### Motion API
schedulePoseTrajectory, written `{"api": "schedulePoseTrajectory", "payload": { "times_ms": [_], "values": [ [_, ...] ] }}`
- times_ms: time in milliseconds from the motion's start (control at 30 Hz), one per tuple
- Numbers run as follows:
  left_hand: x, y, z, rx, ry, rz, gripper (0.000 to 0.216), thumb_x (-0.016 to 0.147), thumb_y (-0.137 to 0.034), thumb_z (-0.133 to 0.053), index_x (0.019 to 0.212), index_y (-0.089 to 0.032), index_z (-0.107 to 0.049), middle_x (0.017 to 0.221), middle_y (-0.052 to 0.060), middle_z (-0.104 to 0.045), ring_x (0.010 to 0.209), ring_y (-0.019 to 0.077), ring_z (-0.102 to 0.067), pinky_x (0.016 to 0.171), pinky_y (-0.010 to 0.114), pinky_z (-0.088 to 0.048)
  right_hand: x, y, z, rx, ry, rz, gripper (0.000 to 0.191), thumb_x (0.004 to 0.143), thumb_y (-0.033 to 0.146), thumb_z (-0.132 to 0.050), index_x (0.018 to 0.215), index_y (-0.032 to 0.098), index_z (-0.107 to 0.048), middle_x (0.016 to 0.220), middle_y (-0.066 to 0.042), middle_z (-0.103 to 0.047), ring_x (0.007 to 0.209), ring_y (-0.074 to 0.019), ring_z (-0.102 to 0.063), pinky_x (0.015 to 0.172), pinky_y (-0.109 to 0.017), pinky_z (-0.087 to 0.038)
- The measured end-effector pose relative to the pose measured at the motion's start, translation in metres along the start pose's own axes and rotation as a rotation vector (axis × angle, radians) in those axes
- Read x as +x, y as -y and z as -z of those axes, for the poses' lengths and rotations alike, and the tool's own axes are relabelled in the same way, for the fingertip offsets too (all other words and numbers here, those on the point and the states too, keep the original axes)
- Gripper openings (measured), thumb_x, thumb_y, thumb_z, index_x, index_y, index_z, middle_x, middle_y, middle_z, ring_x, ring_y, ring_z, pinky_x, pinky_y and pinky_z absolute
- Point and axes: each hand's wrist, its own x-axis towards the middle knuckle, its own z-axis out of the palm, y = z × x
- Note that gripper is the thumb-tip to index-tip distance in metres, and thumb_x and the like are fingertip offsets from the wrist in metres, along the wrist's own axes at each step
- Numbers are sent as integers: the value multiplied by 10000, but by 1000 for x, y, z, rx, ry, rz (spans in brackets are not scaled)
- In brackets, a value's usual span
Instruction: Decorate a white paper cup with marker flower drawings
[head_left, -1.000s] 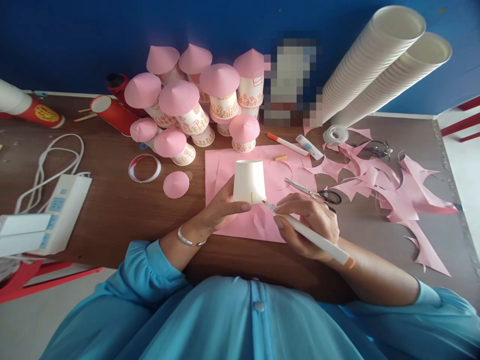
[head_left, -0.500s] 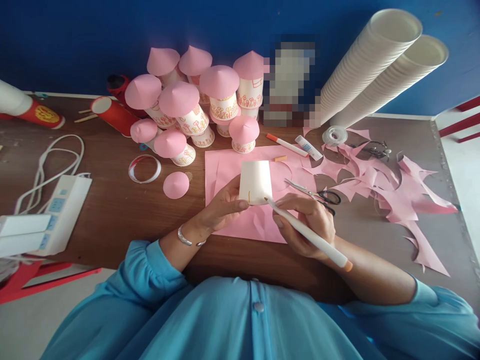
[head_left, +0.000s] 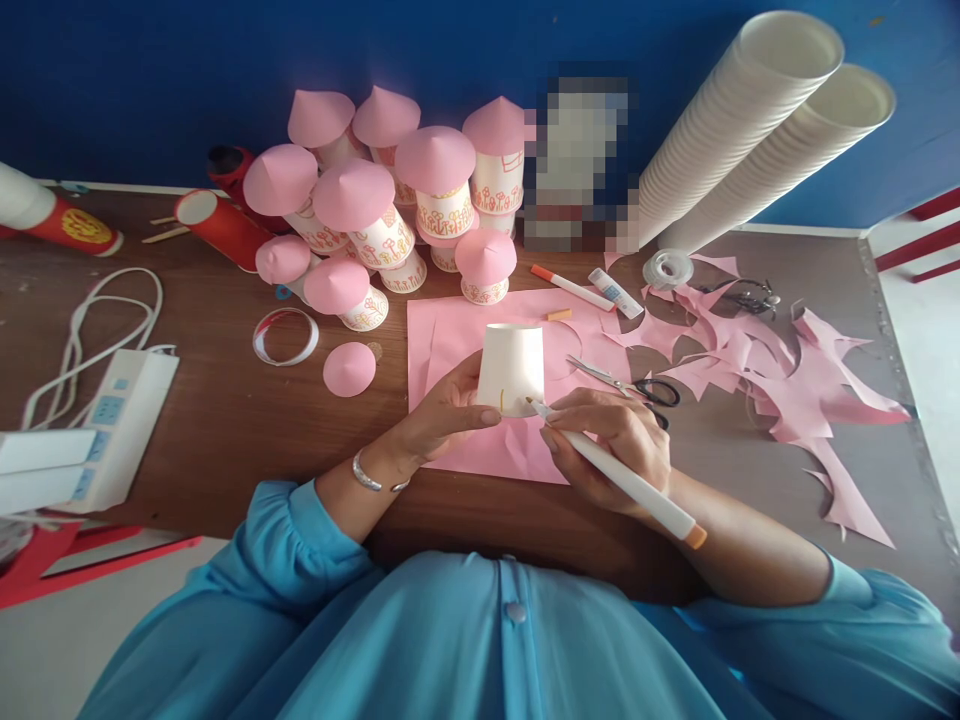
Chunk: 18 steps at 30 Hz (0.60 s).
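A white paper cup (head_left: 513, 362) is in the grip of my left hand (head_left: 454, 408), tilted, with one short yellowish stroke near its lower edge. My right hand (head_left: 611, 445) pinches a white marker pen (head_left: 637, 484) with an orange end. The pen's tip is at the cup's lower right side; I cannot tell whether it touches. Beneath both hands lie sheets of pink paper (head_left: 457, 335). An orange pen cap (head_left: 559, 315) rests on the paper, and scissors (head_left: 622, 383) lie just beyond my right hand.
Paper-cup towers (head_left: 444, 210) with pink cone roofs stand at the back. Two tall cup stacks (head_left: 739, 130) lean at the right, near a tape roll (head_left: 668, 268) and pink scraps (head_left: 787, 390). A power strip (head_left: 131, 430) lies left. A tape ring (head_left: 285, 336) and pink cone (head_left: 349, 369) sit closer.
The cup has tipped slightly so its upper rim shows more. The pen tip stays close to its lower right side. The whole view has shifted a little.
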Motion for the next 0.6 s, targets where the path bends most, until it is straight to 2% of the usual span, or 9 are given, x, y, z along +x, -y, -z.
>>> {"api": "schedulePoseTrajectory", "payload": {
  "times_ms": [200, 433, 600],
  "values": [
    [0, 0, 2, 9, 1, 4, 567, 721, -328, -960, 1247, -295, -752, 1366, 65, -735, 1309, 335, -645, 1057, 443, -511, -1, -1, -1, -15, 1, -1, 155, 970, 116, -665, 1050, 221, -586, 712, -4, -730, 594, -168, -746, 522, -258, -593],
    [0, -1, 1, 11, 9, 4, 572, 717, -335, -962, 1249, -299, -753, 1382, 65, -730, 1336, 340, -632, 1070, 445, -510, 0, 0, -1, -50, -15, -9, 162, 960, 117, -679, 1043, 229, -597, 727, 5, -745, 596, -161, -748, 532, -245, -593],
    [0, -1, 1, 14, 29, -9, 546, 754, -323, -941, 1266, -326, -753, 1383, 52, -724, 1296, 311, -655, 1049, 426, -524, -1, -1, -1, -55, -5, -13, 136, 983, 126, -660, 1037, 231, -590, 733, 3, -750, 613, -153, -758, 556, -237, -610]
  ]
}}
